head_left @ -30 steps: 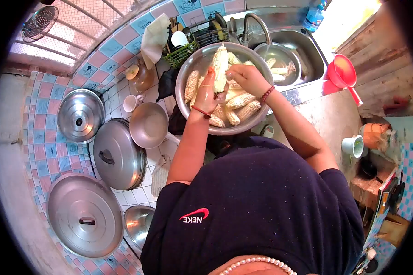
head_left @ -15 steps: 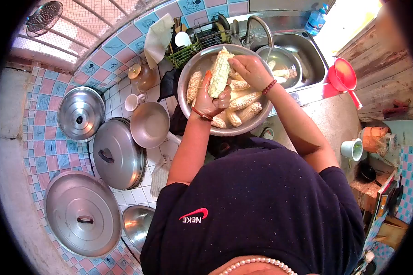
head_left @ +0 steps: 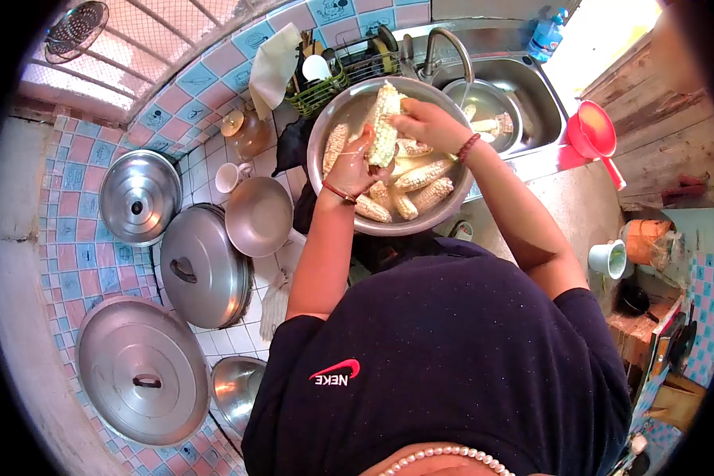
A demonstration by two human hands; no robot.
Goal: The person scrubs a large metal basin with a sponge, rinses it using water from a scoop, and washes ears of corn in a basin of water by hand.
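A pale yellow corn cob [head_left: 385, 123] stands nearly upright over a large metal basin [head_left: 319, 197]. Around its lower part, the fingers of my left hand [head_left: 353, 168] are closed. My right hand [head_left: 434, 127] has its fingers bent together, the tips against the cob's right side; whether they also pinch something small cannot be seen. Several more corn cobs [head_left: 424, 174] lie in the basin below both hands, in what looks like water. Another corn cob [head_left: 335, 147] leans at the basin's left side, partly behind my left hand.
A smaller bowl [head_left: 517, 119] with corn pieces sits in the sink [head_left: 543, 99] under the faucet [head_left: 444, 36]. A red dipper [head_left: 591, 131] lies to the right. Left of the basin are a pan [head_left: 259, 216], a mug [head_left: 232, 176] and large pot lids [head_left: 143, 381]. Behind stands a green dish rack [head_left: 317, 99].
My left hand has shifted left and slightly down, turning around the cob's lower end. My right hand's fingertips have slid a little lower along the cob's side.
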